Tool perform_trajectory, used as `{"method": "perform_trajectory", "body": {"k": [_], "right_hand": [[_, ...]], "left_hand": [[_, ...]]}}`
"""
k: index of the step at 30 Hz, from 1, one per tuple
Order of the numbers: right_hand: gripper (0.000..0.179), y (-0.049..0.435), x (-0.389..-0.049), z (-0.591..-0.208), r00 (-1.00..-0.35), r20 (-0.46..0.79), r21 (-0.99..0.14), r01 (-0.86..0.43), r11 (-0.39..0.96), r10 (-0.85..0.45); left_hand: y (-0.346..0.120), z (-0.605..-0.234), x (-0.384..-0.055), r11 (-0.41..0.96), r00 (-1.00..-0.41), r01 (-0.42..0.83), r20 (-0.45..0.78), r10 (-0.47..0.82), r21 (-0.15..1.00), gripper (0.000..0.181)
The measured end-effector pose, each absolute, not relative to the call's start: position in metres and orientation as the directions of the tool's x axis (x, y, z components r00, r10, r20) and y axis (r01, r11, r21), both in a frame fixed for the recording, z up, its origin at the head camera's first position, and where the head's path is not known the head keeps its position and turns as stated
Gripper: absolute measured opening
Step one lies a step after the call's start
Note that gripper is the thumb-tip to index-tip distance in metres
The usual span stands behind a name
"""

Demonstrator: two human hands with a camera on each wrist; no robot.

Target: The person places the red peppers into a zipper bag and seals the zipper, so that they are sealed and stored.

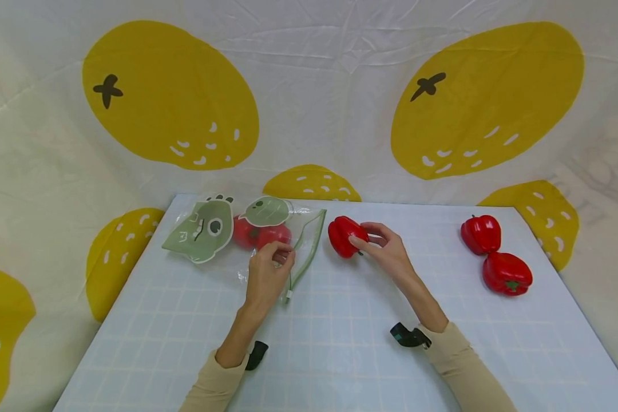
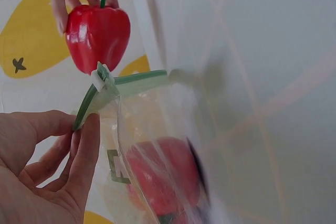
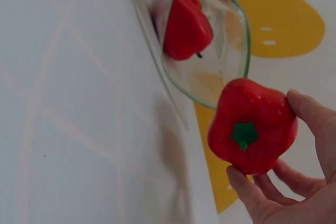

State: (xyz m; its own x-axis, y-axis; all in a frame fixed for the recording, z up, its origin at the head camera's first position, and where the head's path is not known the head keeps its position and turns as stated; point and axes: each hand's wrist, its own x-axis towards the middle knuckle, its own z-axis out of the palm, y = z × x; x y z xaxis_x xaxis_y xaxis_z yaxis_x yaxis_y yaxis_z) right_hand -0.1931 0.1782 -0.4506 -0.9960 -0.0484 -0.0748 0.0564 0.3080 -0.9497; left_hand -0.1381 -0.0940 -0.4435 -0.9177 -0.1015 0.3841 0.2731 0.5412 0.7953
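A pale blue bench (image 1: 360,343) with a faint white grid – one clear bag and two loose red peppers on it.

On the left, toward the far edge, lies the clear bag (image 1: 316,246), printed with a big-eyed green cartoon figure (image 1: 201,232) and rimmed in green, a small white slider (image 1: 288,294) at the near end of the rim; its open mouth faces the middle of the bench, and red peppers show through the plastic. Well apart on the right – near that side's edge – sit the loose pair: the back pepper (image 1: 481,234) and, just in front and slightly farther right, the front pepper (image 1: 507,274), its green stem facing the near side.
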Motion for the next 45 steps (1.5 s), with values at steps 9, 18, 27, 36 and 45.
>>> {"method": "perform_trajectory", "body": {"k": [9, 18, 27, 36, 45], "right_hand": [[0.067, 0.158, -0.195, -0.453, -0.991, -0.065, -0.954, 0.028, 0.297, -0.116], [0.062, 0.137, -0.196, -0.456, -0.983, -0.070, -0.958, 0.019, 0.287, -0.167], [0.060, 0.117, -0.197, -0.457, -0.976, -0.062, -0.952, -0.006, 0.306, -0.211], [0.063, 0.104, -0.198, -0.461, -0.961, -0.049, -0.947, -0.043, 0.319, -0.274], [0.058, 0.113, -0.194, -0.461, -0.896, -0.044, -0.958, -0.088, 0.272, -0.442]], "left_hand": [[-0.094, -0.442, -0.139, 0.548, -0.920, 0.268, 0.380, -0.099, 0.792, 0.009], [-0.093, -0.440, -0.139, 0.556, -0.929, 0.243, 0.356, -0.103, 0.795, 0.010], [-0.094, -0.439, -0.137, 0.556, -0.938, 0.229, 0.335, -0.095, 0.799, 0.015], [-0.094, -0.439, -0.137, 0.553, -0.941, 0.228, 0.328, -0.087, 0.801, 0.017], [-0.094, -0.441, -0.136, 0.545, -0.941, 0.233, 0.328, -0.082, 0.806, 0.017]]}}
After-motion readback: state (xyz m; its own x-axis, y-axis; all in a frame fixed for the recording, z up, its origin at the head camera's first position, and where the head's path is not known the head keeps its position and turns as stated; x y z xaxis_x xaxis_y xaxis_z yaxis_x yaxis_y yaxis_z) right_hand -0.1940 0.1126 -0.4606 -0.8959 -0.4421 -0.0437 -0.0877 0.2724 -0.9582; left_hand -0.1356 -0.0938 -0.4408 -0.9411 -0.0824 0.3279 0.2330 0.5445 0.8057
